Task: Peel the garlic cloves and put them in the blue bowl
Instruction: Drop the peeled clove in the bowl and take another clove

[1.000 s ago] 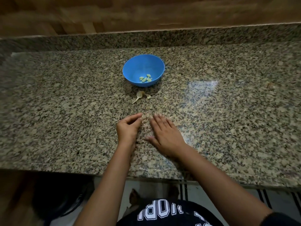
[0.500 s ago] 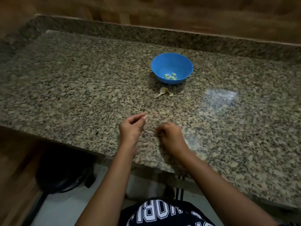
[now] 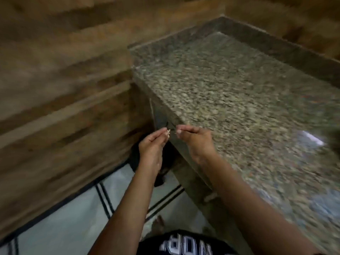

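Lifted off the granite counter (image 3: 239, 107) and carried out past its near-left edge since a moment ago, leaving the blue bowl and its peeled cloves out of view to the right; probably discarding peelings, not peeling. Held level, fingertips almost meeting: left hand (image 3: 150, 144) and right hand (image 3: 196, 142), each narrowly pinching a scrap of garlic skin (image 3: 167, 134).
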The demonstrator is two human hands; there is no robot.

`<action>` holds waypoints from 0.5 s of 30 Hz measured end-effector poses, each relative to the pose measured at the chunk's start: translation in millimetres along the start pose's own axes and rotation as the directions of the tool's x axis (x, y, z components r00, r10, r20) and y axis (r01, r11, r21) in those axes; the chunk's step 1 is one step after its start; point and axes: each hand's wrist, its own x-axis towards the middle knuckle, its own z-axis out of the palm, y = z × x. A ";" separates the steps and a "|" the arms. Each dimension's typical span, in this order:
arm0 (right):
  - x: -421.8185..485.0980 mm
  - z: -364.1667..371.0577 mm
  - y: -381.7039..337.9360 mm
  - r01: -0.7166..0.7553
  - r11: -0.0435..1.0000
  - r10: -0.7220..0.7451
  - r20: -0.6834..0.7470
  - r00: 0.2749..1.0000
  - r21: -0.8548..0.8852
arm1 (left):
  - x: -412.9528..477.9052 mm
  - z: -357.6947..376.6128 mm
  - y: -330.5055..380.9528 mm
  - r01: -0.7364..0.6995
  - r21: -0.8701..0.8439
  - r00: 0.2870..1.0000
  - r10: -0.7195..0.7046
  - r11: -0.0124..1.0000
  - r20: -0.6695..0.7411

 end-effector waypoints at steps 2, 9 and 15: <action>23.5 40.0 11.2 -0.064 0.997 0.063 0.042 0.997 0.038 | 29.4 -24.7 16.2 -0.010 -0.016 0.999 0.009 1.000 -0.038; 103.5 119.7 53.0 -0.205 0.979 0.205 0.027 0.978 0.013 | 112.0 -81.2 26.3 0.033 -0.050 0.982 -0.041 0.998 -0.184; 165.2 143.9 92.7 -0.364 0.931 0.364 -0.007 0.931 -0.036 | 157.2 -111.5 15.5 0.172 0.021 0.952 -0.161 0.985 -0.261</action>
